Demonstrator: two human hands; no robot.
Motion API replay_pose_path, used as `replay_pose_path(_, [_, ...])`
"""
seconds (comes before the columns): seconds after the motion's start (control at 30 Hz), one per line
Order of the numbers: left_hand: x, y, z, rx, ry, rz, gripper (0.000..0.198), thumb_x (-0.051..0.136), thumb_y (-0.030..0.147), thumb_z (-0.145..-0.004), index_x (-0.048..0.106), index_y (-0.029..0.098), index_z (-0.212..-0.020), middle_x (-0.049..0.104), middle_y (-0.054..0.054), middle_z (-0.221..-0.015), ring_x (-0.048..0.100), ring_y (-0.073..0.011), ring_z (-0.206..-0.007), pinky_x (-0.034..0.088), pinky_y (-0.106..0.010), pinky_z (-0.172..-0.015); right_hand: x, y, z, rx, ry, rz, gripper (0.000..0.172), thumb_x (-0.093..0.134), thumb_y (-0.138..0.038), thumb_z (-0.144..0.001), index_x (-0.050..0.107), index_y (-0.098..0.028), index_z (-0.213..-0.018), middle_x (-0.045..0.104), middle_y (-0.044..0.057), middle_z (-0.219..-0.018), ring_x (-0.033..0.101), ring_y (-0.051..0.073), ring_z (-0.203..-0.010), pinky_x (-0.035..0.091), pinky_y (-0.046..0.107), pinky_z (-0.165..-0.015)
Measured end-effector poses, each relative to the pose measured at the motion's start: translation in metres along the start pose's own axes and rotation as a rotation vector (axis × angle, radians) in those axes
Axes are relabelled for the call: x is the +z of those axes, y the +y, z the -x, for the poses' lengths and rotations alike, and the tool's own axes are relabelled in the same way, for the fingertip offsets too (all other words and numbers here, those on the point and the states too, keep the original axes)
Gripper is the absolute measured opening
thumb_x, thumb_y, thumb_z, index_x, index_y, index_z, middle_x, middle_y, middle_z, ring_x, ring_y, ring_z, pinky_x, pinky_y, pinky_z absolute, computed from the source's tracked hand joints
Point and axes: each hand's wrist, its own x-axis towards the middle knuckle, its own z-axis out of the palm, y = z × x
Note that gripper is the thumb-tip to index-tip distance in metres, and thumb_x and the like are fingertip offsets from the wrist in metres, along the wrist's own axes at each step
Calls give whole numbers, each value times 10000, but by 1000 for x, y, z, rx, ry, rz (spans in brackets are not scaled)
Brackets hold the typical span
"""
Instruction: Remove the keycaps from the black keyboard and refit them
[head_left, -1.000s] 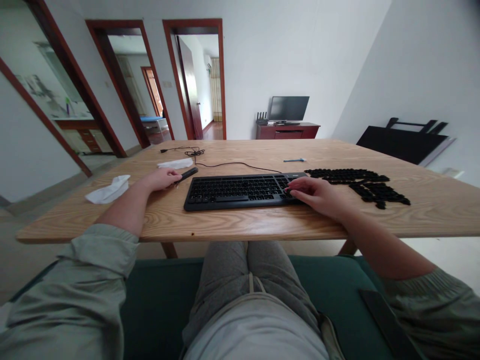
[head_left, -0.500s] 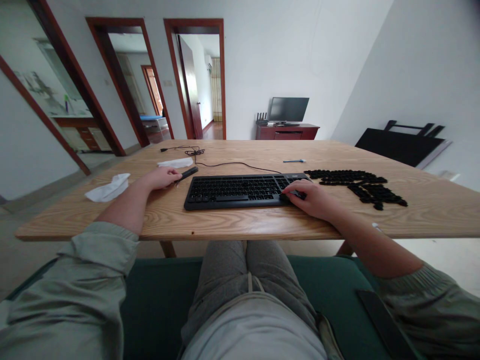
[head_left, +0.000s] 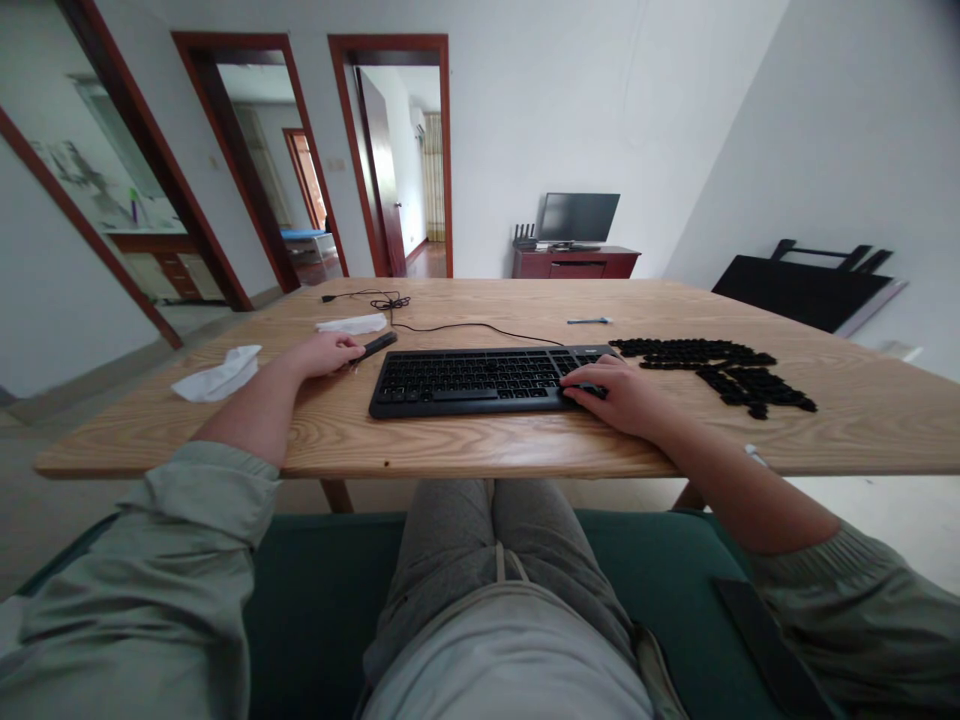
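A black keyboard [head_left: 465, 395] lies across the middle of the table, its long space bar in place and many key positions looking bare. My right hand [head_left: 611, 390] rests over its right part, thumb and fingertips closed together at the keys; whatever is between them is hidden. Left of the keyboard, my left hand [head_left: 326, 354] lies on the table, closed round a slim black brush [head_left: 379, 344] that points right, toward the keyboard's upper left corner. Black keycaps [head_left: 694, 353] lie in rows to the right, with a second group [head_left: 754, 388] nearer me.
Two white tissues, one crumpled [head_left: 217, 375] and one flatter [head_left: 352, 325], lie on the left. The keyboard's cable [head_left: 480, 325] runs to a coil at the back. A small blue-and-white stick [head_left: 590, 321] lies behind the keyboard. The wooden table's [head_left: 450, 455] front edge is close to me.
My right fingers have shifted slightly left and lower at the keyboard; the dark piece seen at their tips no longer shows. My left hand and the brush stay in place.
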Motion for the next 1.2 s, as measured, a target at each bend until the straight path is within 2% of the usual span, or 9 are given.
replay_pose_path(0.17, [0, -4, -5, 21, -3, -23, 452, 593, 598, -710, 680, 204, -914, 547, -15, -591, 432, -140, -452, 278, -271, -449, -1, -1, 2, -34, 5, 24, 264, 531, -321, -921, 772, -289, -1024, 758, 40, -1018, 627, 265, -954, 507, 478, -905])
replay_pose_path(0.37, [1, -13, -13, 33, -17, 0, 461, 606, 611, -703, 671, 210, -920, 550, -19, -600, 446, -143, -463, 281, -270, -459, 1, 4, 7, -39, 28, 12, 261, 526, -321, -937, 774, -282, -1012, 732, 28, -1155, 631, 268, -1037, 501, 491, -928])
replay_pose_path(0.53, [1, -13, -13, 50, -37, -37, 430, 564, 586, -744, 674, 209, -918, 551, -15, -603, 450, -140, -462, 293, -265, -458, 4, 9, 8, -26, 40, 28, 262, 526, -318, -945, 761, -255, -1042, 744, 23, -1117, 646, 249, -1032, 516, 452, -927])
replay_pose_path(0.73, [1, -11, -12, 67, 12, -43, 422, 573, 556, -726, 675, 204, -933, 624, -26, -686, 521, -157, -536, 345, -260, -481, 7, 9, 6, -11, 57, -19, 253, 535, -315, -939, 764, -241, -1017, 759, 30, -1050, 678, 228, -976, 529, 425, -929])
replay_pose_path(1.03, [1, -15, -15, 41, -46, -24, 418, 559, 556, -751, 666, 212, -963, 547, -11, -607, 462, -145, -464, 295, -259, -448, 7, 13, 8, 30, 35, -35, 246, 544, -317, -929, 759, -251, -1028, 755, 29, -1061, 684, 223, -984, 539, 402, -923])
replay_pose_path(1.2, [1, -12, -12, 43, -13, -51, 413, 564, 558, -755, 676, 212, -951, 571, -14, -632, 481, -144, -485, 315, -260, -461, 7, 14, 9, 56, 39, -45, 242, 540, -316, -925, 752, -266, -1031, 755, 18, -1050, 694, 216, -978, 544, 386, -918])
